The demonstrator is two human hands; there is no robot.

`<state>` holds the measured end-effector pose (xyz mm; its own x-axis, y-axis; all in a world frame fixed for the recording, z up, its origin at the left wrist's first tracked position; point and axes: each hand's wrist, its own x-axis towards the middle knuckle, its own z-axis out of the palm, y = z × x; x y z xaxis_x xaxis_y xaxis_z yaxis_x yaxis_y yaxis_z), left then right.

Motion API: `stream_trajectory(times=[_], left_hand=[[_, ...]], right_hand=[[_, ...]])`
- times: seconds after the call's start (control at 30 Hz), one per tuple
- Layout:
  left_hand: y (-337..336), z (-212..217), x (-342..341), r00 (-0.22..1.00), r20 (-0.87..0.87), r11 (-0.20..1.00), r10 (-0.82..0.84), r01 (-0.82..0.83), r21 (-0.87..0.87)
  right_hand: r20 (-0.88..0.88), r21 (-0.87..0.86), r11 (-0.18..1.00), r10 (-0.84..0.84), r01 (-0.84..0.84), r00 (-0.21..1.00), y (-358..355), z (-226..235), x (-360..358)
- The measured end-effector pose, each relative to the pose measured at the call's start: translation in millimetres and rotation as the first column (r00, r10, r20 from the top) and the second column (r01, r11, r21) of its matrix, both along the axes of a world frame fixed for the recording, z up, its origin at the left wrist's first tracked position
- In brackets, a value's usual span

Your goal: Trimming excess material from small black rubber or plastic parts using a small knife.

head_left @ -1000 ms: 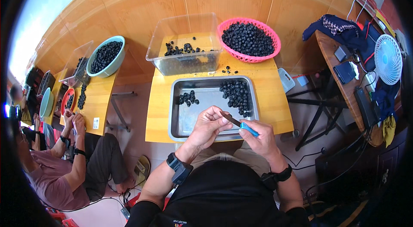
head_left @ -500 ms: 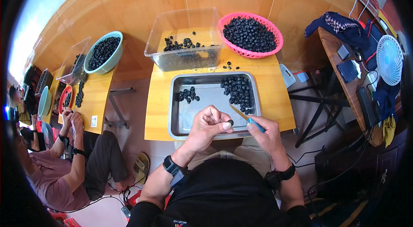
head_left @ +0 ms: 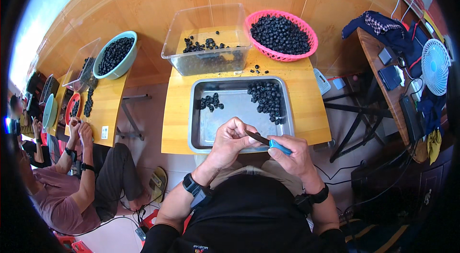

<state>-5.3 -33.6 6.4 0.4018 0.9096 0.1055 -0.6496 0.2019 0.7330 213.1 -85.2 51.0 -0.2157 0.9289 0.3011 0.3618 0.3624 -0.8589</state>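
Observation:
My left hand point(head_left: 231, 139) is closed in a pinch at the near edge of a metal tray point(head_left: 193, 123). The small dark round fruit in its fingertips is mostly hidden now by the fingers and the blade. My right hand point(head_left: 294, 155) grips a small knife point(head_left: 279, 146) with a blue handle. Its dark blade points left and lies against the left fingertips. In the tray, a small group of dark fruits point(head_left: 211, 102) sits at the left, and a larger heap of dark fruits point(head_left: 266, 99) at the right.
Behind the tray stand a clear plastic bin point(head_left: 206, 63) with dark fruits and a full pink basket point(head_left: 282, 56). A few loose fruits point(head_left: 258, 69) lie on the wooden table point(head_left: 306, 104). A co-worker point(head_left: 72, 190) sits at the left table. A side table with a fan point(head_left: 435, 67) stands right.
The knife has swung from pointing up and away to lying level across the left fingertips. My right hand has turned and shifted slightly left. The left hand keeps its pinch.

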Motion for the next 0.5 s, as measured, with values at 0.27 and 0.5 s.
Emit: stream_trajectory(times=[0.27, 0.5], left_hand=[[-2.5, -5.0, -2.6, 1.0, 0.021, 0.999, -0.013, 0.013, 0.032], [-10.4, -3.0, -6.4, 0.999, -0.009, 0.998, -0.046, 0.046, 0.032]], right_hand=[[0.018, 0.008, 1.0, 0.027, -0.027, 0.999, -2.4, 2.8, -1.8], [-0.019, -0.04, 0.999, 0.003, -0.004, 1.0, -6.6, 4.4, -3.4]])
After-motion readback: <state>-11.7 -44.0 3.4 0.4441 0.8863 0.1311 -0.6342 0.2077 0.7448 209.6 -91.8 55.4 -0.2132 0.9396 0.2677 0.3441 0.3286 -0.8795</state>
